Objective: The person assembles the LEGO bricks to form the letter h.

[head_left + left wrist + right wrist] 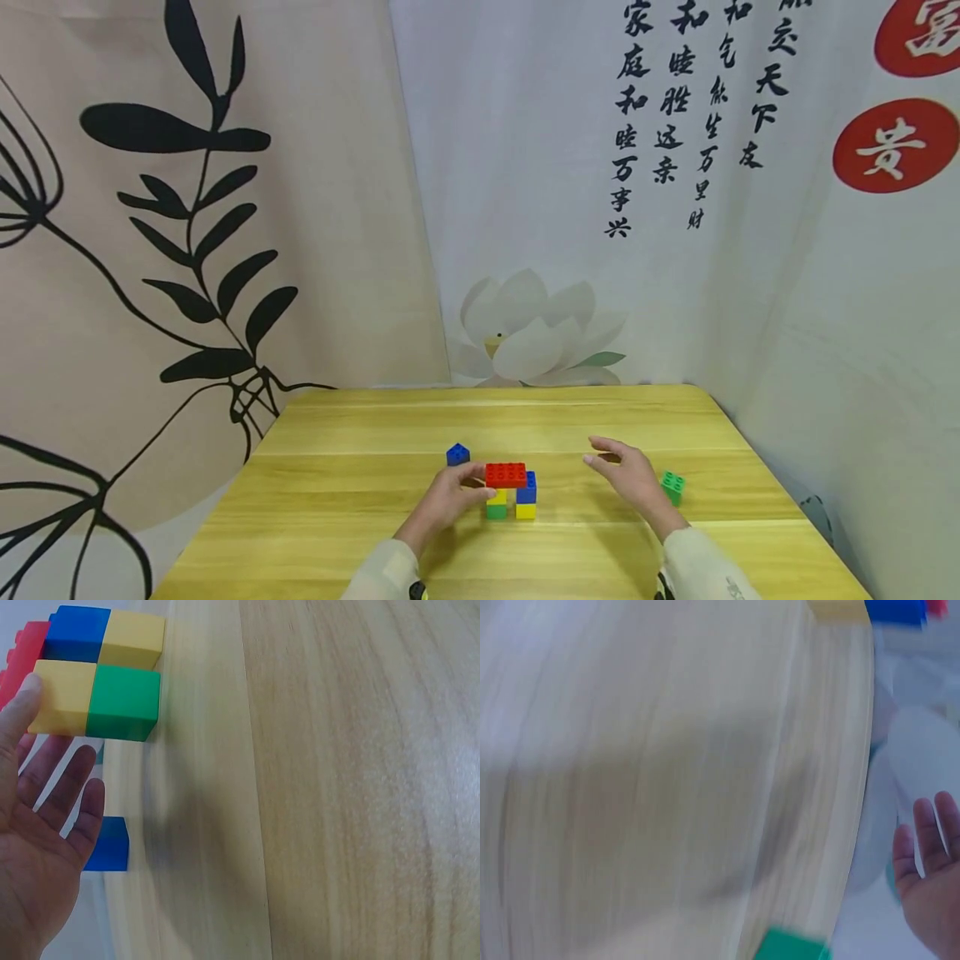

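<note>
A small arch of building blocks stands in front of me in the head view. Its red block (pixel 506 475) bridges two stacks: a yellow block (pixel 497 497) over a green block (pixel 496 512), and a blue block (pixel 527 492) over another yellow block (pixel 526 512). My left hand (pixel 448 502) pinches the arch at its upper left. In the left wrist view the thumb (pixel 26 697) lies at the red-yellow seam, with the other fingers behind. To the right of the arch, my right hand (pixel 630 477) is raised with loosely bent fingers, holding nothing.
Behind my left hand sits a loose blue block (pixel 457 455). A loose green block (pixel 672 487) stands to the right of my right hand. The wooden table (pixel 337 467) ends at a printed cloth backdrop (pixel 352 208).
</note>
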The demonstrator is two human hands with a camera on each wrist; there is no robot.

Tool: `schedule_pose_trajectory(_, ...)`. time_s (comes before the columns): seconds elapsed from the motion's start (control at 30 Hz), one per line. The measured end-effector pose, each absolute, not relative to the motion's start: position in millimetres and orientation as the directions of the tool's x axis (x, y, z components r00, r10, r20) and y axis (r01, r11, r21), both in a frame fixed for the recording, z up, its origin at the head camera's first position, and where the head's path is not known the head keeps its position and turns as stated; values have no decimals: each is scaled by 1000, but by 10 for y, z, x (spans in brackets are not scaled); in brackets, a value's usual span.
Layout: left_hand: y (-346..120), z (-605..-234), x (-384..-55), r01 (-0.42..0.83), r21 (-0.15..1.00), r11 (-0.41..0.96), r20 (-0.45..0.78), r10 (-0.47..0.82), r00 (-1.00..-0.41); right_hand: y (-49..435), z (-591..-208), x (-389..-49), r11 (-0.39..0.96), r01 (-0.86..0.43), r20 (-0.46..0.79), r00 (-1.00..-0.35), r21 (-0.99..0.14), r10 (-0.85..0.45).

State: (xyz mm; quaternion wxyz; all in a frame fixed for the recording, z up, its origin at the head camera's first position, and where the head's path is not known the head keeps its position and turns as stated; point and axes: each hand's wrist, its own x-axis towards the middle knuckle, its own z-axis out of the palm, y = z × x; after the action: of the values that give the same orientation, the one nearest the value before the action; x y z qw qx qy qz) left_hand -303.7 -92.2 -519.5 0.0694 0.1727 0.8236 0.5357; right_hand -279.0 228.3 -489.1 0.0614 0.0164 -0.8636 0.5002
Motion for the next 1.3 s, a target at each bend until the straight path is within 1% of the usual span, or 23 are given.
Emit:
schedule_pose_trajectory(0.17,-942,-5167,-3044,196,909,369,58,354,-933,2782,-4851,-2758,530,-29,92,-992,-847,91)
schedule_pose_trajectory(0.37,-951,-5139,-3055,188,909,373,47,356,-933,3315,-4936,-2695,544,118,-28,-985,-830,171)
schedule_pose_trajectory(0.5,-958,-5149,-3057,196,906,374,55,356,-933,3503,-5064,-2670,542,204,-123,-976,-816,181)
schedule_pose_trajectory(0.63,-969,-5183,-3050,207,906,370,66,359,-931,3561,-5223,-2651,484,251,-195,-967,-838,163)
schedule_pose_trajectory(0.77,-972,-5222,-3035,209,909,362,66,370,-927,3562,-5350,-2628,449,259,-201,-964,-855,174)
schedule_pose_trajectory(0.93,-964,-5229,-3026,211,906,367,67,369,-927,3544,-5405,-2600,437,238,-168,-967,-868,193)
schedule_pose_trajectory(1.1,-951,-5201,-3038,198,909,367,56,363,-930,3543,-5424,-2598,459,212,-132,-971,-863,201)
schedule_pose_trajectory(1.3,-947,-5189,-3060,190,914,359,49,366,-929,3566,-5452,-2627,486,216,-128,-970,-847,208)
